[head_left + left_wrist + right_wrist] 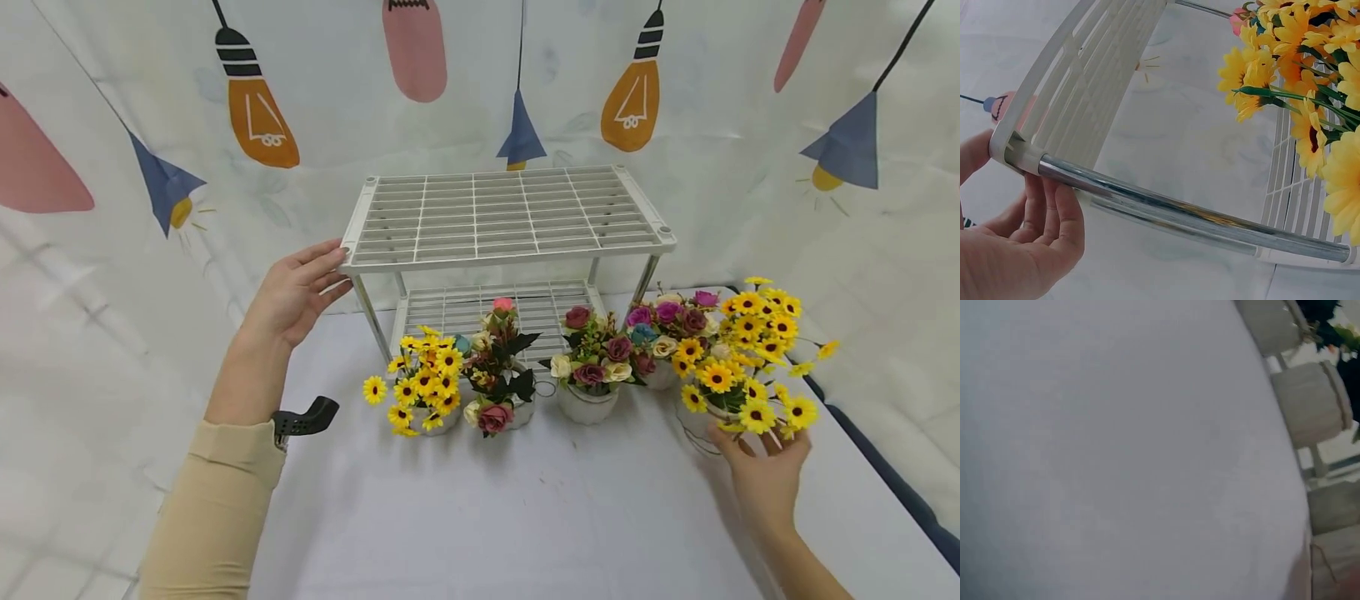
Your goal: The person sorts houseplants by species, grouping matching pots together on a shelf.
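Observation:
My left hand (292, 296) grips the near left corner of the white two-tier rack (517, 260). In the left wrist view, the thumb is above the corner and the curled fingers (1054, 215) are below it, beside the chrome leg (1197, 215). At the far right, my right hand (768, 483) holds a pot of yellow daisy-like flowers (756, 414); blossoms hide part of its fingers. Left of it stand a pot of purple and cream roses (667, 314) and a pot of dusky roses (588, 407).
Before the rack are a pot of red and pink roses (495, 417) and another yellow-flowered pot (425, 383). White pots (1313, 403) edge the right wrist view. A white cloth (487, 517) covers the table; a printed curtain (465, 133) hangs behind.

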Demonstrator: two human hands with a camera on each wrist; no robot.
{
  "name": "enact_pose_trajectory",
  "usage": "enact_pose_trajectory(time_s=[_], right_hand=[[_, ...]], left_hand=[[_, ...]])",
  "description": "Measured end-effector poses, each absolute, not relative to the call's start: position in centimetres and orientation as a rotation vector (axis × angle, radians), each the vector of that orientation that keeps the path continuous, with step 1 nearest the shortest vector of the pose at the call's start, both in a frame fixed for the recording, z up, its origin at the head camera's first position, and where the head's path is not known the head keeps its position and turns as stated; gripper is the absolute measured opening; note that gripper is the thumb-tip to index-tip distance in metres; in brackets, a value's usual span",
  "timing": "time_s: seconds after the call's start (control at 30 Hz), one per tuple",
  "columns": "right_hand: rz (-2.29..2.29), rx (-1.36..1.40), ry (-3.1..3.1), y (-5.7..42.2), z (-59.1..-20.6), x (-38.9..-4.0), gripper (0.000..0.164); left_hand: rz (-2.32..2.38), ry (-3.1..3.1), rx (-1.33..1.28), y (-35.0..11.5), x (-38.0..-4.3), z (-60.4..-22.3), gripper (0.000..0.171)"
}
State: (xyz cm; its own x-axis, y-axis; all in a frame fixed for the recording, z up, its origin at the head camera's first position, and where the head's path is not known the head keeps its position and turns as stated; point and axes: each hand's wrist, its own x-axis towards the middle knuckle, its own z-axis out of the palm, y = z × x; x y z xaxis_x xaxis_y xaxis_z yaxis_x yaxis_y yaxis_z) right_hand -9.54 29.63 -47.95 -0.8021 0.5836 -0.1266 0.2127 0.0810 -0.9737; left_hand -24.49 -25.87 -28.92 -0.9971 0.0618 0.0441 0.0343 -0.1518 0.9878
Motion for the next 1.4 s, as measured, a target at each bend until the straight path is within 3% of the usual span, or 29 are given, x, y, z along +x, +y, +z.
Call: enact_pose_trajectory(time_s=[0.43,0.77,1.4], right_hand=[[1.897,-0.639,-1.81,27.4,-50.3,-11.1,0.108],[1.842,-0.608,-1.795,27.3,-50.7,-11.7,0.092],[1.795,-0.667,-1.98,28.7,-49.8,-12.9,0.095]], left_hand=[[2.417,1.979,0.101,-25.7,-24.5,-28.8,0.069],[2.393,2.031,0.095,-25.7,-24.6,-28.9,0.069],[2.394,2.037,0.093,-25.7,-24.3,-28.9,0.067]])
